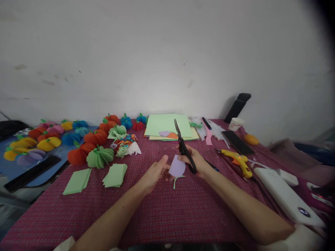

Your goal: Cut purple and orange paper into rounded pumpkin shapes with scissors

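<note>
Two hands meet over the middle of the counter (pixel 167 216), which is covered in a red checked cloth. The left hand (pixel 154 173) pinches a rounded lilac paper piece (pixel 177 167) by its edge, holding it up clear of the cloth, seemingly so the blades can reach it. The right hand (pixel 196 162) is closed around the handles of one pair of black scissors (pixel 184 148), blades pointing up and away, beside the lilac piece. One thin green strip (pixel 177 179) lies on the cloth just below the paper. To the left lie two stacks of folded green paper (pixel 115 174), set within reach. To the right sit one yellow glue gun (pixel 237 160) and one white box (pixel 285 197). Farther back, paper pumpkins (pixel 95 137) in orange, green, blue, yellow and pink crowd the left side, too overlapped for a sure count. At the wall edge lie one pile of pale green sheets (pixel 167 123), one paper cup (pixel 236 123) and one dark phone (pixel 237 142).
</note>
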{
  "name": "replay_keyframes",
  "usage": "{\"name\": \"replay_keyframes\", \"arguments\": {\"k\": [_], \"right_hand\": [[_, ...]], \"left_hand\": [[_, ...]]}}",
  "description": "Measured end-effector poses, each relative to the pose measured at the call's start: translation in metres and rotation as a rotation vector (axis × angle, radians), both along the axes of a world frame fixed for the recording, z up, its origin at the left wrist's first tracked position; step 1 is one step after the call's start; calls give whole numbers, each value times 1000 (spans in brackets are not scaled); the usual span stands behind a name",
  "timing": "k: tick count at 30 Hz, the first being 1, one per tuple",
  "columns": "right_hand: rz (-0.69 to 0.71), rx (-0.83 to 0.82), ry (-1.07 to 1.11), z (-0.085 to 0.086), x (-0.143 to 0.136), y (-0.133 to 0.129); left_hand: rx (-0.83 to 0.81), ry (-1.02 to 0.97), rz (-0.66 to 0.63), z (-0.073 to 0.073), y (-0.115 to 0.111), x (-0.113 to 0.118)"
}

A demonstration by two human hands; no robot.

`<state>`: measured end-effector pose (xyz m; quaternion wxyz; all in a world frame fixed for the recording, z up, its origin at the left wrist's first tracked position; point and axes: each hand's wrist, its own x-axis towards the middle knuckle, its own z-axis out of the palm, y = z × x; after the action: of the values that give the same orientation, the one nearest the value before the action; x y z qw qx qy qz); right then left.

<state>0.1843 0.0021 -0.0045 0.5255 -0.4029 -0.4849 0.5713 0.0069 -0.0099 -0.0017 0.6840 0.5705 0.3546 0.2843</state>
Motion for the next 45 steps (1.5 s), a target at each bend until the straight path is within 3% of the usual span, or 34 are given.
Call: {"name": "replay_keyframes", "arguments": {"k": [4, 9, 15, 20, 26, 31, 40, 45], "right_hand": [[1, -106, 39, -3, 0, 2], [61, -251, 100, -12, -1, 5], [121, -309, 126, -19, -3, 6], [92, -323, 100, -15, -7, 2], [-8, -35, -10, -1, -13, -6], [28, 185, -174, 5, -18, -12], [132, 388, -211, 5, -13, -20], [139, 433, -228, 6, -7, -21]], "left_hand": [[-17, 13, 69, -3, 1, 0], [39, 76, 50, -4, 1, 0], [-9, 107, 46, -4, 0, 0], [51, 151, 36, -6, 1, -1], [390, 247, 139, -14, 6, 1], [541, 263, 259, -21, 9, 0], [1018, 259, 293, -2, 4, -6], [1306, 288, 339, -1, 1, -11]]}}
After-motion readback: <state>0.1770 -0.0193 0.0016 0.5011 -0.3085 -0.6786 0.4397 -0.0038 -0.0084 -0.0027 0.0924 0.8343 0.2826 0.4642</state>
